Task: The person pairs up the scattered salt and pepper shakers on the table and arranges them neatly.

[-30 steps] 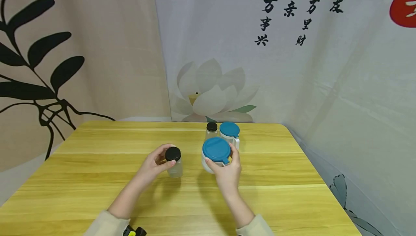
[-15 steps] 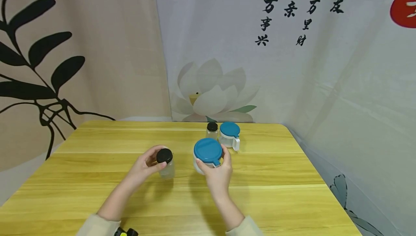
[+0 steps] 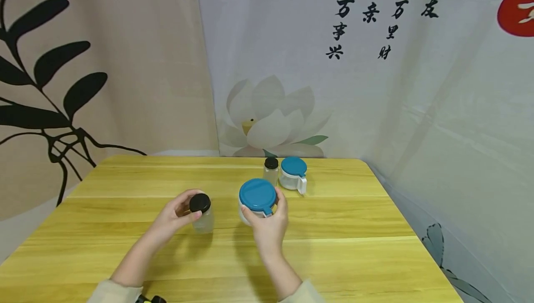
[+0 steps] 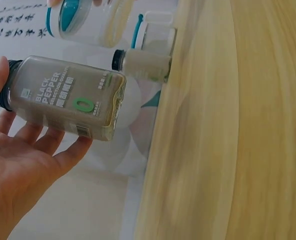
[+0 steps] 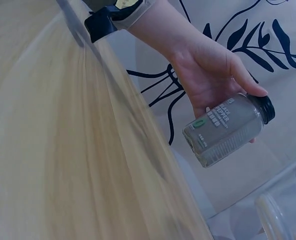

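My left hand [image 3: 173, 214] grips a pepper bottle [image 3: 204, 222] by its black screw cap and upper side. The left wrist view shows the bottle [image 4: 68, 97] is see-through with grey-brown contents, labelled "BLACK PEPPER"; its base is off the table and the fingers lie along its underside. To its right, my right hand [image 3: 269, 231] holds a clear seasoning jar [image 3: 257, 194] with a round blue lid, thumb on one side and fingers on the other. The jar [image 5: 273, 215] shows only in part at the corner of the right wrist view.
On the far part of the wooden table [image 3: 354, 210] stand a second black-capped bottle [image 3: 271, 173] and a second blue-lidded jar [image 3: 294, 166] with a white handle, side by side. A printed cloth [image 3: 271, 39] hangs behind the table edge.
Both hands have moved left and slightly nearer, carrying the pepper bottle and the seasoning jar. The second jar at the back, earlier partly covered, now shows fully. The grips look the same.
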A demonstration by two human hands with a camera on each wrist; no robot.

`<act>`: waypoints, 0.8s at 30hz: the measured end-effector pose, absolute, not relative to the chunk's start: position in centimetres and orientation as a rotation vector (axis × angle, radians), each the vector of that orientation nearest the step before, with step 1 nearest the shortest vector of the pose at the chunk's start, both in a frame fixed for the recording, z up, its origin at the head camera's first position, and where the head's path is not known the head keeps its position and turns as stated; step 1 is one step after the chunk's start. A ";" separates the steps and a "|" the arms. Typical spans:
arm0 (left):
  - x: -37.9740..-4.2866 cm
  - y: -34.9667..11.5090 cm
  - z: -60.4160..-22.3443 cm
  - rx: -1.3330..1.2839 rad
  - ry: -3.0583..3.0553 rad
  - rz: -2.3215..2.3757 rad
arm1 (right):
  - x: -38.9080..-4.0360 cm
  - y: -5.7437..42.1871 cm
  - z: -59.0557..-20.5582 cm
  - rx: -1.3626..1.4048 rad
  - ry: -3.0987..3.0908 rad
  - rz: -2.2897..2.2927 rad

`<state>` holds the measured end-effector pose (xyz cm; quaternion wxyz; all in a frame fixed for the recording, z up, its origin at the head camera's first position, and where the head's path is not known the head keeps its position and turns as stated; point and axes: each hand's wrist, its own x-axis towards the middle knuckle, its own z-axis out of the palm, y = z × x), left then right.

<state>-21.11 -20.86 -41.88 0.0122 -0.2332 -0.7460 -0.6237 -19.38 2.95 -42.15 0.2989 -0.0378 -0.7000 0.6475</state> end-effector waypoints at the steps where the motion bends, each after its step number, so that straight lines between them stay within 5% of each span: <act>1: -21.1 -21.0 -41.9 -0.717 -2.334 -1.944 | -19.4 2.8 -42.2 -0.107 -1.855 1.728; 24: -21.8 -23.6 -43.0 -0.730 -2.372 -1.923 | -18.6 -0.6 -43.1 -0.249 -1.826 1.766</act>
